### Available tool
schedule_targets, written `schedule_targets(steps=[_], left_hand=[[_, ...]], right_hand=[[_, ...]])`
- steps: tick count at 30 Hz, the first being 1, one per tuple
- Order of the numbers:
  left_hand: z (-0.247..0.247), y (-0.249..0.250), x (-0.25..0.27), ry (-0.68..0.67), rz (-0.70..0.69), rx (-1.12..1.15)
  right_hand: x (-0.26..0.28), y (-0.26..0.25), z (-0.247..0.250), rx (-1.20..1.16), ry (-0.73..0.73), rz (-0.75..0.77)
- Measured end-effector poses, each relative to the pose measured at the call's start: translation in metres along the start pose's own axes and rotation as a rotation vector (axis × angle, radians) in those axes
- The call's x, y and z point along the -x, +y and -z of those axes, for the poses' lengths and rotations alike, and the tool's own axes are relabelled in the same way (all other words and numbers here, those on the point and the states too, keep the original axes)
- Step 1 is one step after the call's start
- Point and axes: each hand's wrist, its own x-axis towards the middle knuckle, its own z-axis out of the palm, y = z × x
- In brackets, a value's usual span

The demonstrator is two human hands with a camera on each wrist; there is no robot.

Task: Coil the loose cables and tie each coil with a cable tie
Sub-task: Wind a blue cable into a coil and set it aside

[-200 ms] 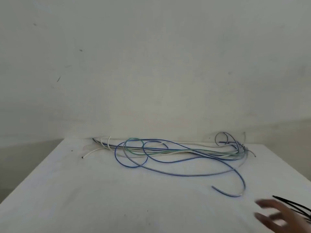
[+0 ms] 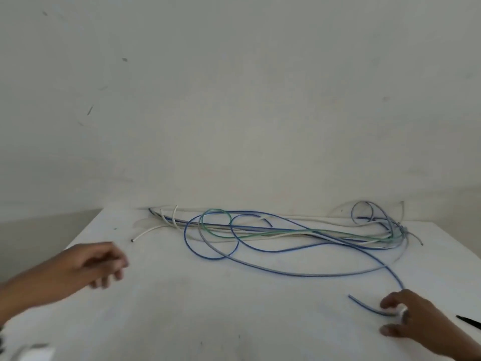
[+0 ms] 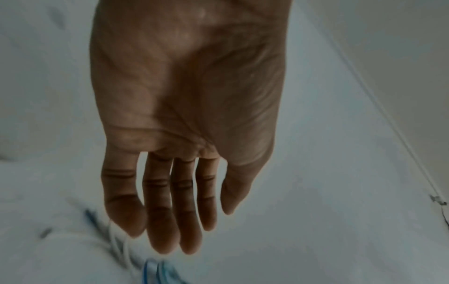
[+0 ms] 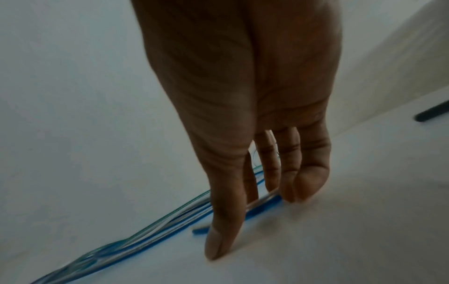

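Note:
A loose tangle of blue, green, grey and white cables (image 2: pixel 260 230) lies across the far half of the white table (image 2: pixel 208 321). One blue cable (image 2: pixel 364 305) curls forward to a free end at the near right. My right hand (image 2: pixel 387 317) is over that end with straight fingers, and the fingertips (image 4: pixel 289 194) touch the blue cable (image 4: pixel 262 203) while the thumb stands on the table beside it. My left hand (image 2: pixel 112 267) hovers at the near left, blurred and holding nothing. In the left wrist view this hand (image 3: pixel 194 230) has its fingers straight above the cables (image 3: pixel 150 269).
Black cable ties (image 2: pixel 468 321) lie at the table's right edge, just right of my right hand. A white object (image 2: pixel 36 353) shows at the bottom left corner. A plain wall stands right behind the cables. The table's left edge runs close to my left forearm.
My left hand has come into view at the near left. My right hand has moved left and forward, away from the black ties, onto the blue cable's free end.

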Motion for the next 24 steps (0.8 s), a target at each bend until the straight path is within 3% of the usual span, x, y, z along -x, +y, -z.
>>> schedule_targets(steps=[5,8,12,15,18,21,24], left_hand=[[-0.072,0.036,-0.097,-0.163,-0.106,-0.145],[-0.125,0.067,-0.134,-0.252,-0.219,-0.167],[-0.182,0.129,-0.149,-0.221,-0.518,-0.310],[-0.212,0.149,-0.145,-0.205,-0.681,-0.344],[-0.219,0.156,-0.149,-0.111,-0.588,-0.271],[-0.196,0.153,-0.164,-0.073,-0.515,-0.188],[-0.160,0.140,-0.175,0.106,-0.419,0.188]], right_hand=[[-0.027,-0.034,0.012,0.134,-0.077,0.075],[-0.034,-0.095,0.024,0.056,0.074,0.274],[-0.054,-0.191,0.030,-0.108,0.172,0.549],[-0.075,-0.236,0.019,-0.243,0.185,0.617],[-0.088,-0.255,0.010,-0.321,0.205,0.589],[-0.096,-0.260,0.006,-0.384,0.234,0.562],[-0.100,-0.251,0.014,-0.339,0.308,0.551]])
